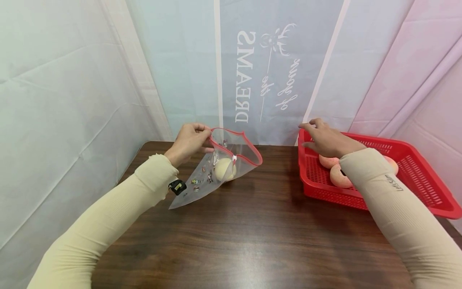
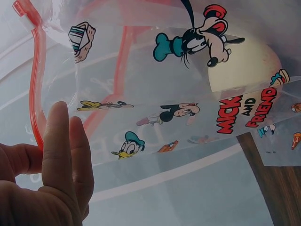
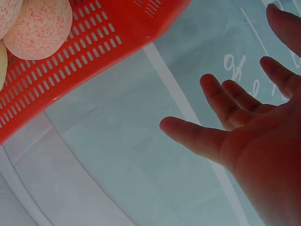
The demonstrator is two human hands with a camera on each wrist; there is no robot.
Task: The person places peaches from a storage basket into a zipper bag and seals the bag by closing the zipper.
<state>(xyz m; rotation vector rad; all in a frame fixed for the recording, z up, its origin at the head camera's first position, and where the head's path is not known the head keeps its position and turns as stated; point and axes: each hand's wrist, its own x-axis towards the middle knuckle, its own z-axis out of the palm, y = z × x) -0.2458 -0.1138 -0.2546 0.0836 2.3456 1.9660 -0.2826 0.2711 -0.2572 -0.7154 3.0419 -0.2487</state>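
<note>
My left hand [image 1: 190,142] pinches the red rim of a clear zip bag [image 1: 193,192] printed with cartoon figures. Its mouth gapes toward the right, with a white slider [image 1: 234,158] on the red seam. Inside lies a pale cream, round peach-like fruit [image 1: 223,169], which the left wrist view shows with a faint pink tint [image 2: 270,59]. Over the left end of a red plastic basket [image 1: 325,195], my right hand [image 1: 325,138] is spread with nothing in it. Pink-speckled peaches [image 1: 340,177] sit in the basket, partly hidden by my right forearm.
The bag and basket stand on a dark brown wooden table [image 1: 245,237], the basket at its right side. Behind the table hangs a pale cloth backdrop [image 1: 191,68] with white lettering. Light cloth walls [image 1: 65,100] close in the left and right sides.
</note>
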